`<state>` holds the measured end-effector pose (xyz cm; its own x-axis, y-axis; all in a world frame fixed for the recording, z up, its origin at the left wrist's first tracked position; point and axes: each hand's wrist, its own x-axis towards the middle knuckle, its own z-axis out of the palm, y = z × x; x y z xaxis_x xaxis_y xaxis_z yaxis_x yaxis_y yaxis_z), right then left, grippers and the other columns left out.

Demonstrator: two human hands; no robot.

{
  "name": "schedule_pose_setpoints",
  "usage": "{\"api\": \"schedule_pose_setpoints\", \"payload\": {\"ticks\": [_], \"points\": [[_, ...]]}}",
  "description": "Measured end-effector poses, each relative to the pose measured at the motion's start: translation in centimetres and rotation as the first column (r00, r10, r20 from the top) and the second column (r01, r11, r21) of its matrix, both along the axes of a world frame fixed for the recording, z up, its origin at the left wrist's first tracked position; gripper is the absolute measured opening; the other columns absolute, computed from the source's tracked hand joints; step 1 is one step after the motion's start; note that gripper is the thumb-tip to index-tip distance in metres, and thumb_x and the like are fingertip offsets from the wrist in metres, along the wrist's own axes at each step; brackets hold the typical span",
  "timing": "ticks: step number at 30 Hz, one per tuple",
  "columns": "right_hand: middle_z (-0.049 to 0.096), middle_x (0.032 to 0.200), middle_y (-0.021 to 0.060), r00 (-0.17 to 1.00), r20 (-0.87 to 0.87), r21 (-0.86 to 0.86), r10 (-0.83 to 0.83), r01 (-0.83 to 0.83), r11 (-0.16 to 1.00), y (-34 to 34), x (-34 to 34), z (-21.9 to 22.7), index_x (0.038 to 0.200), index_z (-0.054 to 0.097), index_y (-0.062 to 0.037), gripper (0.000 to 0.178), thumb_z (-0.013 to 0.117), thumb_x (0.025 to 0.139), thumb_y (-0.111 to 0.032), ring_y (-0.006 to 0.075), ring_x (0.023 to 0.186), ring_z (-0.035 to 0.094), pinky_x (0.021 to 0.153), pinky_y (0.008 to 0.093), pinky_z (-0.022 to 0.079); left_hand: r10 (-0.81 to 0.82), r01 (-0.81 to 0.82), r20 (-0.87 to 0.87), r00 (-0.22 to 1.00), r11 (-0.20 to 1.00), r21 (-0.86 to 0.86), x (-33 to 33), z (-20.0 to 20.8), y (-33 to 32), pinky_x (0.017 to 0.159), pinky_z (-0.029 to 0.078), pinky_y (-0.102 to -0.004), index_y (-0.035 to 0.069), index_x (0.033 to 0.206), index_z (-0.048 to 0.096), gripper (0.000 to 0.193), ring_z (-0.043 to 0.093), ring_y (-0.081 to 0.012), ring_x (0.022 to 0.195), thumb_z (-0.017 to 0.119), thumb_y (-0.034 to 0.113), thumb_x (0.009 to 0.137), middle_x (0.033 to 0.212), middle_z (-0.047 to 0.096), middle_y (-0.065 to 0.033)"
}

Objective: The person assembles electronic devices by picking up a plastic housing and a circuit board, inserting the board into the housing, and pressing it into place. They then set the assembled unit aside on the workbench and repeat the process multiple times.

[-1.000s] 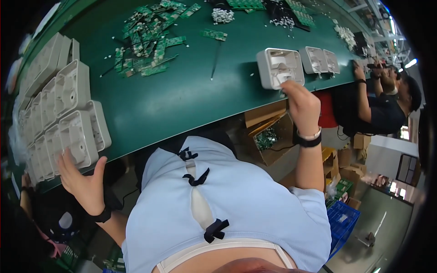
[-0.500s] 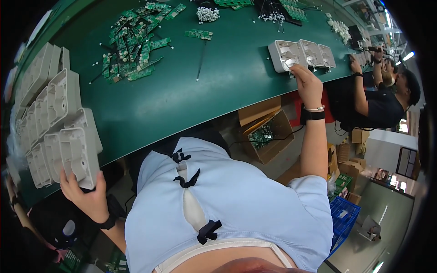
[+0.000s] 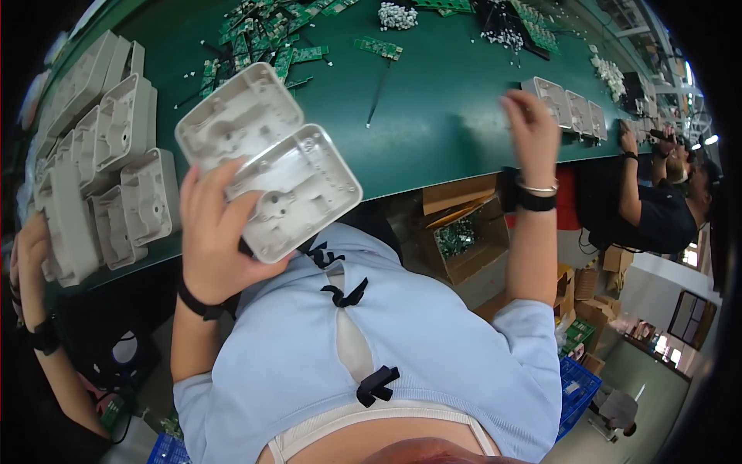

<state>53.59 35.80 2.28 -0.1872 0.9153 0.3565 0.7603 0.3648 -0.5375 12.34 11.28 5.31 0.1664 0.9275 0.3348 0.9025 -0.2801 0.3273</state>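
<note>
My left hand (image 3: 220, 232) grips a pair of white plastic housings (image 3: 305, 189), hollow side up, raised over the near edge of the green table. Its thumb reaches into the nearer shell; the farther one (image 3: 243, 116) lies against it at an angle. My right hand (image 3: 533, 135) hovers above the table's right part, its fingers loosely bent and slightly apart, with nothing visible in them. Just beyond it stands a row of similar white housings (image 3: 550, 100), which it appears not to touch. Small dark parts show along the row's near side.
More white housings (image 3: 127, 124) are stacked at the left, where another person's hand (image 3: 32, 240) touches one. Green circuit boards with wires (image 3: 270, 35) lie heaped at the back; a single board (image 3: 379, 49) lies apart. White connectors (image 3: 398, 15) form a pile. An open carton (image 3: 471, 247) stands below.
My left hand has lifted two housings from the left stack and brought them rightward. My right hand has come away from the housing row. A co-worker's hand has reached the left stack.
</note>
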Motion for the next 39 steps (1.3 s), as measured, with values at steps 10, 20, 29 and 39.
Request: {"api": "schedule_pose_setpoints", "payload": {"ticks": [10,20,29,39], "points": [[0.073,0.081,0.0006,0.856,0.251,-0.528,0.451,-0.269,0.805,3.1,-16.0,-1.6,0.098,0.078,0.0004,0.032,0.079,0.101,-0.031,0.0124,0.067,0.064,0.060,0.0245,0.049,-0.025,0.026,0.040,0.999,1.000,-0.014,1.9,-3.4,1.4,0.122,0.032,-0.0655,0.005,0.111,0.072,0.063,0.057,-0.0412,0.133,0.096,0.034,0.061,0.144,0.059,-0.0216],[0.073,0.117,0.0099,0.055,-0.814,-0.315,-0.578,-0.878,0.360,-1.1,-9.2,-2.3,0.121,0.067,-0.0039,0.015,0.067,0.108,-0.011,0.0185,0.101,0.072,0.074,0.0241,0.058,-0.003,0.001,0.080,0.997,1.000,0.017,3.1,-3.3,2.5,0.123,0.031,-0.0656,0.005,0.111,0.072,0.064,0.051,-0.0433,0.141,0.097,0.032,0.058,0.152,0.054,-0.0221],[0.077,0.113,0.0108,0.489,-0.850,-0.029,0.196,-0.414,0.910,-11.7,-9.6,-1.7,0.109,0.073,0.0003,0.014,0.071,0.097,0.007,0.0268,0.108,0.072,0.097,0.0396,0.057,-0.167,0.167,0.028,0.986,0.986,0.005,6.4,-0.8,7.2,0.125,0.032,-0.0622,0.007,0.112,0.069,0.069,0.049,-0.0450,0.142,0.098,0.024,0.052,0.150,0.053,-0.0217],[0.080,0.104,0.0109,0.801,-0.496,0.065,0.336,-0.352,0.934,-12.4,-10.8,-2.5,0.102,0.078,0.0032,0.020,0.078,0.085,0.015,0.0244,0.103,0.070,0.091,0.0345,0.056,-0.187,0.186,0.002,0.982,0.982,-0.043,8.1,-2.0,8.9,0.128,0.026,-0.0597,0.010,0.130,0.063,0.078,0.054,-0.0367,0.139,0.096,0.022,0.060,0.151,0.053,-0.0171]]}}
